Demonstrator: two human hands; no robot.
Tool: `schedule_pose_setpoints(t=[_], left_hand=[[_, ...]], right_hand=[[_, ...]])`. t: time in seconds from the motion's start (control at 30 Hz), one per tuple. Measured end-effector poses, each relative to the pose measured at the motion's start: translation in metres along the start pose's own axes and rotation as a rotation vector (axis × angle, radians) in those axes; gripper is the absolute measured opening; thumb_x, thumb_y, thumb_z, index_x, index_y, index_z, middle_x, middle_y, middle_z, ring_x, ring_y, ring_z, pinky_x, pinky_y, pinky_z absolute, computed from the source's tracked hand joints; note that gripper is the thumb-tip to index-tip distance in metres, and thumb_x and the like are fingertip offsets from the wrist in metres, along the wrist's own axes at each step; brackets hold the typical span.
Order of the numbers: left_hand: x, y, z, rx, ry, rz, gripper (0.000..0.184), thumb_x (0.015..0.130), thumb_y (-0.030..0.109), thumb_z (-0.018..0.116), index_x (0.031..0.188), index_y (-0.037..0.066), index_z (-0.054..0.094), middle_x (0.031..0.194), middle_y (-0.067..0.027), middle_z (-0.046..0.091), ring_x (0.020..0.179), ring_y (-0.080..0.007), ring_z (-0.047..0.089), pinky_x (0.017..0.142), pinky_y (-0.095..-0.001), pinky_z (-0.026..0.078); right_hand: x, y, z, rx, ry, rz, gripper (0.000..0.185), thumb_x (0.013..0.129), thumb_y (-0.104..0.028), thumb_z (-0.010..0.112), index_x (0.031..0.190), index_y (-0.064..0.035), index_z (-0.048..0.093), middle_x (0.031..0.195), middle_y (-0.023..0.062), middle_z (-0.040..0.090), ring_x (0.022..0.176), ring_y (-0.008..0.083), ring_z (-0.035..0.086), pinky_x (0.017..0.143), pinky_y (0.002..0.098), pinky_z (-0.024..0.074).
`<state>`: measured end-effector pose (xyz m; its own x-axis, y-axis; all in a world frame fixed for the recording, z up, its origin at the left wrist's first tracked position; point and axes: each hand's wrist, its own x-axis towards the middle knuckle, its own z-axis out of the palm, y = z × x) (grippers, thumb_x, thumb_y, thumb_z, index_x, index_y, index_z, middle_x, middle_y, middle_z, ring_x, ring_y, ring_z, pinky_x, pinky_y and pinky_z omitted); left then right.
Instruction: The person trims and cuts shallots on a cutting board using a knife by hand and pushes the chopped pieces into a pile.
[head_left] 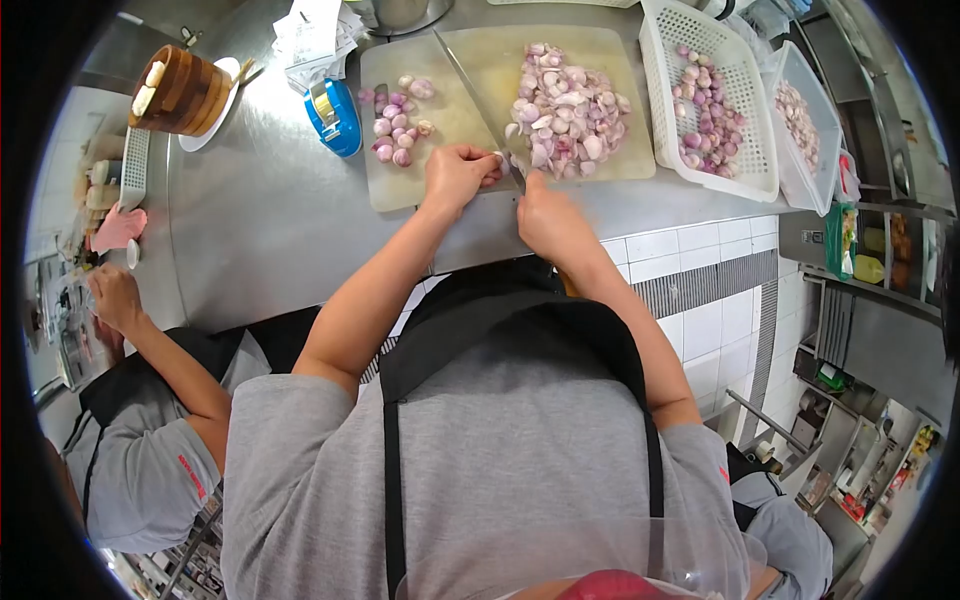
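My right hand (552, 218) is closed around the handle of a long knife (470, 88), whose blade points away to the upper left across the cutting board (460, 60). Against the blade, near the board's front edge, my left hand (462, 180) pinches a shallot (502, 164); its fingers partly hide it. A small group of whole shallots (392, 128) lies on the board's left side. On the right is a large pile of cut shallots (570, 112).
Right of the board stand a white perforated basket (765, 165) with shallots and another white container (818, 195). A blue tape dispenser (335, 118), papers (310, 40) and a wooden bucket (185, 95) on a plate are to the left. A co-worker's hand (115, 298) is farther left.
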<state>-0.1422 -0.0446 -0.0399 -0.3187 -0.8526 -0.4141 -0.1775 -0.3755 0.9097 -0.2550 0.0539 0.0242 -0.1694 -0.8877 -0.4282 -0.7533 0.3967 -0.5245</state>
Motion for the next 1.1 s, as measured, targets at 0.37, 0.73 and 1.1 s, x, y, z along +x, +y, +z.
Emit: schedule_pose_setpoints(t=[0.37, 0.73, 1.1], left_hand=[[-0.001, 0.004, -0.001, 0.021, -0.021, -0.013, 0.011, 0.078, 0.006, 0.067, 0.082, -0.004, 0.064, 0.074, -0.0097, 0.065, 0.063, -0.0129, 0.063, 0.055, -0.0204, 0.050], [-0.001, 0.007, 0.000, 0.023, -0.008, -0.019, 0.011, 0.078, 0.005, 0.066, 0.081, -0.005, 0.063, 0.074, -0.0095, 0.065, 0.063, -0.0128, 0.063, 0.054, -0.0198, 0.050], [-0.006, 0.007, 0.001, 0.004, 0.007, 0.000, 0.012, 0.078, 0.006, 0.066, 0.083, -0.005, 0.063, 0.074, -0.0096, 0.065, 0.064, -0.0126, 0.063, 0.054, -0.0205, 0.050]], right_hand=[[0.006, 0.003, 0.006, -0.004, 0.069, -0.083, 0.026, 0.081, -0.006, 0.039, 0.100, 0.0114, 0.040, 0.077, 0.0325, 0.058, 0.076, 0.0460, 0.058, 0.069, 0.0513, 0.0450], [0.009, -0.005, 0.008, -0.031, 0.073, -0.074, 0.028, 0.079, -0.005, 0.039, 0.101, 0.0112, 0.041, 0.079, 0.0321, 0.059, 0.080, 0.0454, 0.059, 0.072, 0.0501, 0.0455], [-0.005, -0.014, -0.007, 0.029, -0.030, 0.031, 0.029, 0.079, -0.005, 0.039, 0.103, 0.0104, 0.041, 0.085, 0.0334, 0.058, 0.083, 0.0460, 0.058, 0.074, 0.0505, 0.0446]])
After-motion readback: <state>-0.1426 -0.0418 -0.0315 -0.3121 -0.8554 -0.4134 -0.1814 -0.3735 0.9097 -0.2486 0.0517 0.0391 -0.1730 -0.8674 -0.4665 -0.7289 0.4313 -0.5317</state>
